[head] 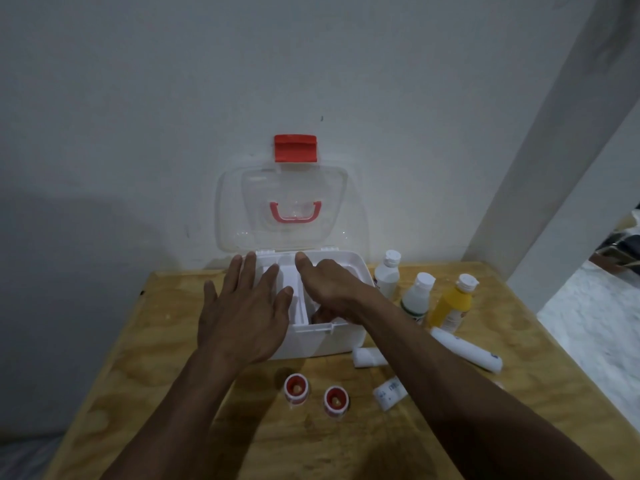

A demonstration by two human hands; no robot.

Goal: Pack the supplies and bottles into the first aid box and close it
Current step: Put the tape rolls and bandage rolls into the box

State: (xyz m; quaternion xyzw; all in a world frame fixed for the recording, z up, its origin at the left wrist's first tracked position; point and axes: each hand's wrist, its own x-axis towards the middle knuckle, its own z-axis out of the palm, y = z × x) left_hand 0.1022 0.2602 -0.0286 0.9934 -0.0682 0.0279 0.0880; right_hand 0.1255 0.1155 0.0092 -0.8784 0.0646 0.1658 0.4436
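Note:
The white first aid box (349,268) stands open at the back of the wooden table, its clear lid (282,209) with a red latch upright against the wall. My left hand (242,306) hovers flat, fingers spread, over the box's left side. My right hand (329,289) reaches down into the right compartment; its fingers are curled and partly hidden inside, so what they hold cannot be made out. Two white bottles (388,273) (417,296) and a yellow bottle (452,303) stand to the right of the box. Two red-capped tape rolls (296,388) (336,400) sit in front.
A white tube (465,348) lies on its side right of the box, with a bandage roll (367,356) and a small wrapped packet (389,393) nearby. The table (138,341) butts against the wall; its right edge drops to a pale floor.

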